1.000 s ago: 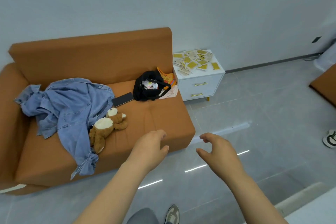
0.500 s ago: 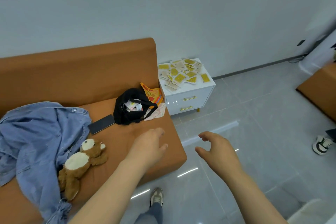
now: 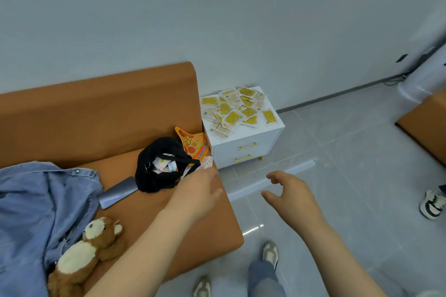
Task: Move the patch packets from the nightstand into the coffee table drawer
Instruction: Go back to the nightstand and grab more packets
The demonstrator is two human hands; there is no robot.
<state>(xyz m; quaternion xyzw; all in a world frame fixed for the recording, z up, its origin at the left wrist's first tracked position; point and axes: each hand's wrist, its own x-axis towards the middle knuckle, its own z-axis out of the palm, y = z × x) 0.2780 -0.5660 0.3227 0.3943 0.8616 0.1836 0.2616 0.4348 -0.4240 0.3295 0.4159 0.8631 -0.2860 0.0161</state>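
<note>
An orange-brown sofa (image 3: 108,113) is taking up the left side, backing against the pale wall; a blue denim shirt (image 3: 36,212) is lying crumpled over its left seat; a white two-drawer nightstand (image 3: 268,138) is standing just beside the sofa's right end, against the wall, with both drawers closed. A black bag (image 3: 156,176) is sitting open on the seat near that end, with paper scraps showing inside; a brown and cream teddy bear (image 3: 84,255) is lying on its back at the seat's front edge, touching the shirt. The left hand (image 3: 198,190) is hanging over the sofa's right corner, just beside the bag, fingers relaxed and holding nothing; the right hand (image 3: 289,195) is hovering over the grey floor tiles, fingers loosely curled and spread, likewise holding nothing; both are well apart from the nightstand. The patch packets (image 3: 236,111), yellow and beige, are lying scattered and overlapping across the nightstand top. A pizza-printed packet (image 3: 193,142) is leaning between the bag and the nightstand; a dark flat phone (image 3: 118,191) is lying between shirt and bag.
</note>
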